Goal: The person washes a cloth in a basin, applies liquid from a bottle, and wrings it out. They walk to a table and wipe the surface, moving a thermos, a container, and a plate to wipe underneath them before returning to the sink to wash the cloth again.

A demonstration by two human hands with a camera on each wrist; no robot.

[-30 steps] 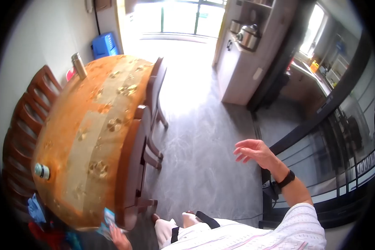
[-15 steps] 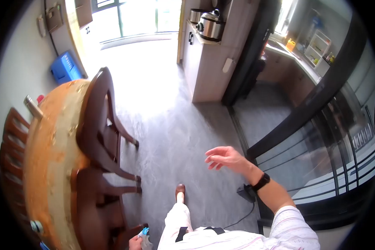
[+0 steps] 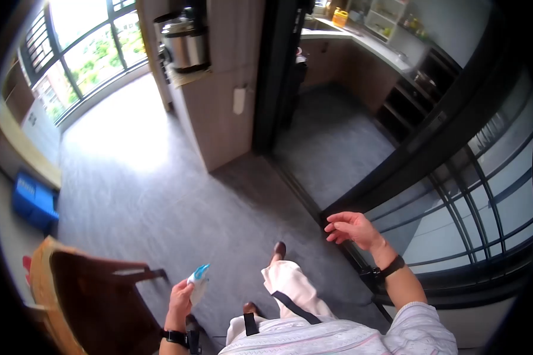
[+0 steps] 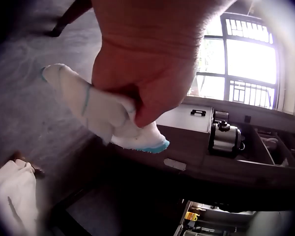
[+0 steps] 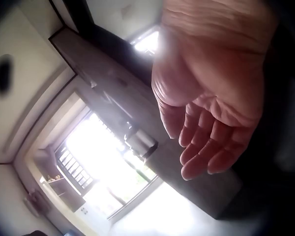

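Observation:
My left hand grips a crumpled white cloth with blue-teal edging, low in front of my body. Seen in the left wrist view, the cloth has thin teal lines and hangs out on both sides of the fist, its middle hidden under the fingers. The right hand hangs in the air beside the dark sliding door frame. Its fingers are loosely bent with nothing in the palm, as the right wrist view shows.
A brown wooden chair and the table's edge stand at lower left, a blue bin beyond them. Ahead, a cabinet bears a steel cooker. The kitchen doorway, with its floor track, lies to the right.
The view has swung right, from the dining table toward the kitchen doorway. My left hand has come up and forward with the cloth. The right hand keeps its loose pose.

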